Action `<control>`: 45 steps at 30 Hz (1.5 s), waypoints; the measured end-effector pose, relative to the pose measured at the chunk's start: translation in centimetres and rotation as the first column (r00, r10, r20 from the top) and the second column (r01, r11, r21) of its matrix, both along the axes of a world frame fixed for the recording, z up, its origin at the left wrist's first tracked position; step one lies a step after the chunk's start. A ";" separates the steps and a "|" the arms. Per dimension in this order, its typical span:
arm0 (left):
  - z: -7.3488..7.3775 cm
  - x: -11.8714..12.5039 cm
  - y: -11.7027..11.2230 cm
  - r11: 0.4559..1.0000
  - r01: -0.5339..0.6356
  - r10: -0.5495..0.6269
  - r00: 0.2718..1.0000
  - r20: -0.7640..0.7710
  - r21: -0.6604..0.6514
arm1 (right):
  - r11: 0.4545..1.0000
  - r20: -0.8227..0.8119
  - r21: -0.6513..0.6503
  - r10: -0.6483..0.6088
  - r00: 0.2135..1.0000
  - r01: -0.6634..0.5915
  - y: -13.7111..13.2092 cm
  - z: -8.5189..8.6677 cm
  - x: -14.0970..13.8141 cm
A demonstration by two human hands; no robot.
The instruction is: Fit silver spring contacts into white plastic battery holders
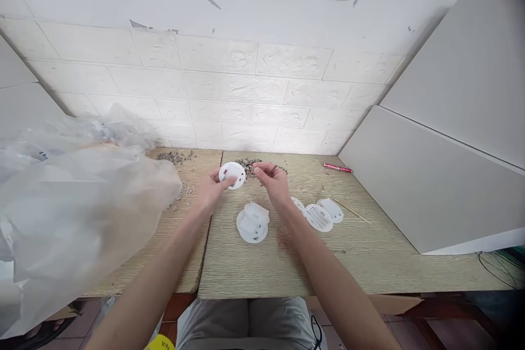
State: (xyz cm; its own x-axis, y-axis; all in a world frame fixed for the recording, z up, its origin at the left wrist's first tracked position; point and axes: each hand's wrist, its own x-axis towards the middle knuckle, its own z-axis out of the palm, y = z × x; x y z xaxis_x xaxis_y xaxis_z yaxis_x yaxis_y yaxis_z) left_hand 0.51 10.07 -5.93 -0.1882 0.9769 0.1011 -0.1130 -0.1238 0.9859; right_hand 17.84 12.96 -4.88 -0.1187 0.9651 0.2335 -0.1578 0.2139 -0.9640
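Note:
Between the thumb and fingers of my left hand (pixel 212 188) is a round white plastic disc (pixel 233 169) with small dark slots, tilted up off the table. My right hand (pixel 271 178) is pinched just to its right, over a pile of small metal parts (pixel 248 164); whatever the fingertips hold is too small to make out. Nearer me on the table lies a short stack of similar white discs (pixel 253 222). By my right forearm, more white discs (pixel 320 217) lie in an overlapping row, partly hidden by the arm.
A large clear plastic bag (pixel 82 213) bulges over the table's left side. Beside it is another heap of small metal parts (pixel 174 157). A red pen (pixel 337 168) and a thin wooden stick (pixel 353 211) lie at right. White panels (pixel 443 180) and a brick-patterned wall (pixel 254 93) bound the table.

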 end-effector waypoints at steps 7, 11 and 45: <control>-0.1 1.0 -0.3 0.998 0.054 -0.054 0.998 0.037 -0.009 | 0.999 0.098 0.040 0.030 0.995 -0.034 -0.5 0.3 -0.4; -0.1 1.1 -0.3 1.000 0.008 -0.008 1.000 0.005 0.011 | 0.996 0.149 0.089 0.010 0.989 -0.023 -0.5 0.1 -0.3; 0.1 2.2 -0.9 0.991 0.097 -0.091 0.994 -0.069 0.091 | 0.895 0.317 0.444 -0.200 0.927 0.041 -1.3 0.1 -0.9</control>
State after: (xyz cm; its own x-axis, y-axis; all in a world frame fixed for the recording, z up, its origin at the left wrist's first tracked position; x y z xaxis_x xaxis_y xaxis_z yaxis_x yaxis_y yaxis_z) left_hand 2.72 9.18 -5.86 -0.0864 0.9755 0.2023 -0.0654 -0.2082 0.9759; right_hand 16.89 11.66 -4.79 -0.1571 0.7946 0.5865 0.2220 0.6070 -0.7630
